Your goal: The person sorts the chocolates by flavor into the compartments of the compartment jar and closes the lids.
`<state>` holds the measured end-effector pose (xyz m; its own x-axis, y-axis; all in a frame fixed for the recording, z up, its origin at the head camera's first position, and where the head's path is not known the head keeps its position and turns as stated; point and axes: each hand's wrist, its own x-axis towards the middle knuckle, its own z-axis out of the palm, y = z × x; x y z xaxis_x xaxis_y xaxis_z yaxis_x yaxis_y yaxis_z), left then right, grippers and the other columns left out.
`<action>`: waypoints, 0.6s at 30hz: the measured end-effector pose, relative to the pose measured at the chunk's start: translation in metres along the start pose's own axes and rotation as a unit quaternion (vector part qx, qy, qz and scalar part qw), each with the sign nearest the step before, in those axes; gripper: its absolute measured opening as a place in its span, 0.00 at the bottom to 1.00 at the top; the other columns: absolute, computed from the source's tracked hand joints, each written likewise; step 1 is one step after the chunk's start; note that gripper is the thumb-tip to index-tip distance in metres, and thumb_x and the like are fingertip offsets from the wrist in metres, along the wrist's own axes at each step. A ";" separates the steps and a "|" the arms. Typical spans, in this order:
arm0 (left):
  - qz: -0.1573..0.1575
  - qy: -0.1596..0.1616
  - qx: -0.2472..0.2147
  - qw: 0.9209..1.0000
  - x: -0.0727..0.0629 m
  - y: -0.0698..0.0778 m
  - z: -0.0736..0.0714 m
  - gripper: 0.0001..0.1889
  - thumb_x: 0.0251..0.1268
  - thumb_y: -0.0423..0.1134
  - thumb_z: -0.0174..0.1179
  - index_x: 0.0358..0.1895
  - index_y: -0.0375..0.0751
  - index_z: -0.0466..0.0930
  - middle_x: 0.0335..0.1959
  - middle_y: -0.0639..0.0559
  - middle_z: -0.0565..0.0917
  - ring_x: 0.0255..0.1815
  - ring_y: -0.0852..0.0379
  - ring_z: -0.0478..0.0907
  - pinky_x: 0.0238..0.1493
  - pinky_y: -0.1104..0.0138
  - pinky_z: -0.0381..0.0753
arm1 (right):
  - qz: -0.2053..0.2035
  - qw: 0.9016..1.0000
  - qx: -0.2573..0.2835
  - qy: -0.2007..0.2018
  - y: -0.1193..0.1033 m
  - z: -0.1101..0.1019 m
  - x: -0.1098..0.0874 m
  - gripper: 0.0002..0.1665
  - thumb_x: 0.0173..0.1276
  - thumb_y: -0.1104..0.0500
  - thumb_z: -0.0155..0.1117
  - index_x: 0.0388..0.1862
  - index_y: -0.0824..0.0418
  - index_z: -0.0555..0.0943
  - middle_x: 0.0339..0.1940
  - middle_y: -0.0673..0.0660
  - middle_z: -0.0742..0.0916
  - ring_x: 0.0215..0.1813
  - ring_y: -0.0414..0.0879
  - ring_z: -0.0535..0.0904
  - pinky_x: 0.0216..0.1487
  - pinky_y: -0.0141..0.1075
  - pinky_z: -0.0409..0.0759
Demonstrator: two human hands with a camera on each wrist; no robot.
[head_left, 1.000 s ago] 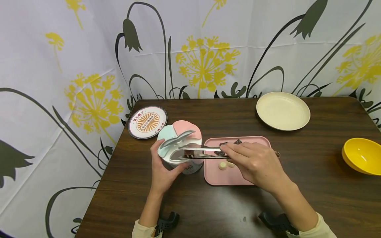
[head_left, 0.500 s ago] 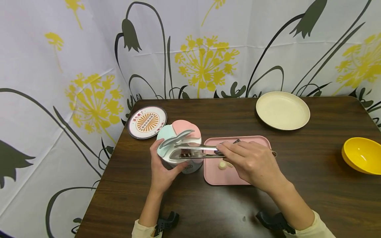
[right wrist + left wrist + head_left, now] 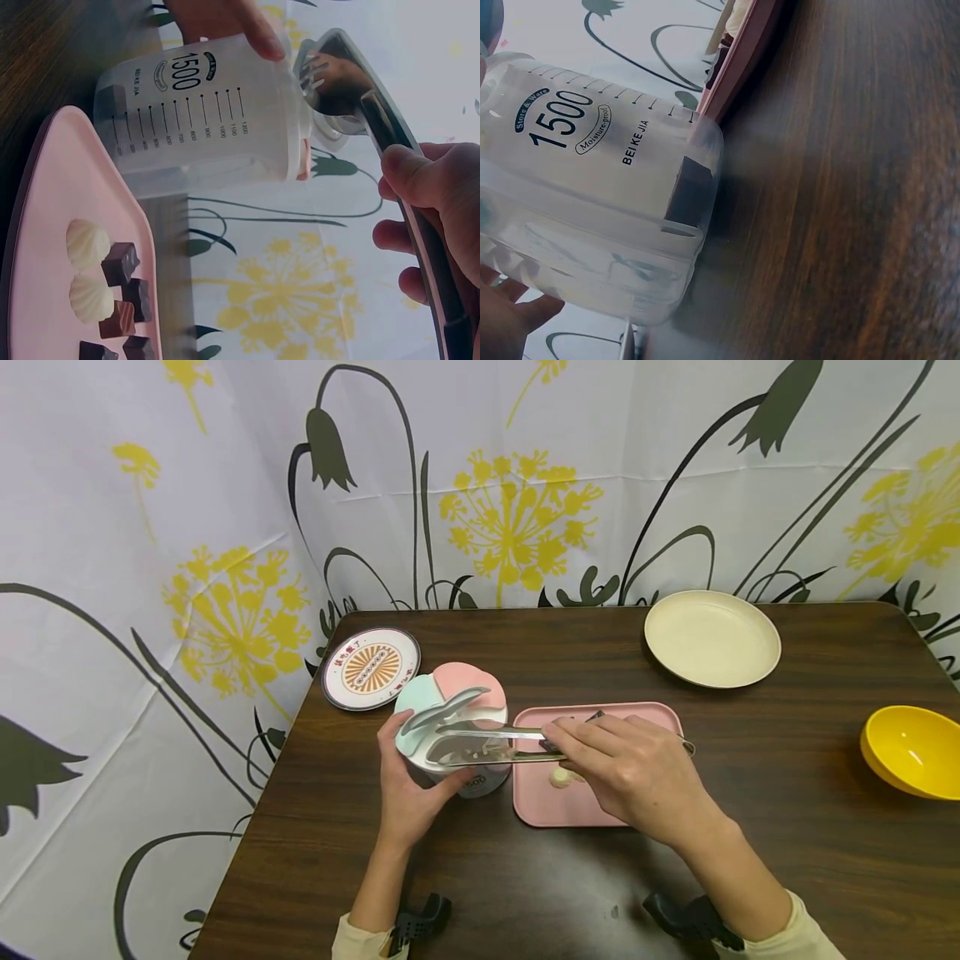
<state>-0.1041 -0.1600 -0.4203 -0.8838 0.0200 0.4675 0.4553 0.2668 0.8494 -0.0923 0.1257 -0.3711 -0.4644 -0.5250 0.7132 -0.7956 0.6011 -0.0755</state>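
Note:
My left hand (image 3: 411,806) grips a clear storage jar (image 3: 592,172) marked 1500. Its lid (image 3: 459,683) has pink, mint and white sections, and one grey flap (image 3: 442,710) stands raised. In my right hand (image 3: 637,768) is a pair of metal tongs (image 3: 409,165). The tongs' heads are spread apart over the lid's opening, with nothing clearly visible between them. Through the jar wall, a dark block (image 3: 690,191) shows near the bottom. Beside the jar lies a pink tray (image 3: 540,802) bearing white swirled chocolates (image 3: 88,244) and dark square chocolates (image 3: 120,264), partly under my right hand.
A patterned plate (image 3: 371,668) lies behind the jar to the left. At the back right is a cream plate (image 3: 712,639), and a yellow bowl (image 3: 911,752) stands at the far right. The dark wooden table (image 3: 525,893) meets a floral cloth (image 3: 525,443) behind.
The tongs have shifted slightly left over the lid opening, and their heads have spread wider. My right hand has moved a little left with them. My left hand and the jar stay almost still.

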 end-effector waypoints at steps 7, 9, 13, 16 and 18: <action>-0.003 -0.001 0.008 1.000 0.000 -0.001 0.000 0.49 0.39 0.24 0.77 0.67 0.29 0.55 0.63 0.44 0.71 0.63 0.54 0.68 0.67 0.60 0.58 | -0.003 1.000 0.008 0.019 0.001 -0.001 0.002 0.26 0.78 0.43 0.48 0.56 0.59 0.84 0.46 0.52 0.88 0.40 0.47 0.84 0.39 0.43 0.82; -0.002 -0.001 0.010 1.000 0.000 0.000 0.001 0.49 0.39 0.24 0.77 0.67 0.29 0.55 0.63 0.44 0.71 0.63 0.54 0.68 0.67 0.59 0.58 | -0.001 1.000 0.010 0.018 0.001 -0.003 0.001 0.26 0.78 0.43 0.48 0.57 0.59 0.83 0.47 0.52 0.88 0.40 0.47 0.84 0.40 0.44 0.82; -0.003 0.000 0.012 1.000 0.000 0.000 0.001 0.49 0.39 0.25 0.77 0.67 0.29 0.55 0.62 0.44 0.71 0.62 0.54 0.68 0.67 0.60 0.58 | 0.006 1.000 0.012 0.016 0.005 -0.007 -0.004 0.23 0.77 0.48 0.51 0.60 0.58 0.81 0.49 0.53 0.88 0.43 0.48 0.85 0.43 0.47 0.81; -0.005 0.003 0.011 1.000 0.000 0.000 0.001 0.49 0.39 0.24 0.77 0.67 0.29 0.55 0.62 0.44 0.71 0.62 0.54 0.68 0.66 0.61 0.59 | 0.018 1.000 0.016 0.017 0.012 -0.011 -0.009 0.23 0.69 0.57 0.62 0.62 0.58 0.80 0.51 0.53 0.87 0.47 0.49 0.85 0.47 0.48 0.80; -0.006 0.004 0.011 1.000 -0.001 0.000 0.000 0.50 0.39 0.24 0.77 0.67 0.29 0.55 0.63 0.44 0.70 0.62 0.54 0.68 0.66 0.61 0.59 | 0.032 0.999 0.017 0.016 0.017 -0.014 -0.014 0.28 0.60 0.62 0.68 0.62 0.58 0.80 0.52 0.53 0.87 0.49 0.49 0.84 0.47 0.47 0.80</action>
<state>-0.1038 -0.1597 -0.4209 -0.8885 0.0085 0.4588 0.4416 0.2882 0.8497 -0.0938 0.1515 -0.3731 -0.5034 -0.4662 0.7275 -0.7770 0.6125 -0.1451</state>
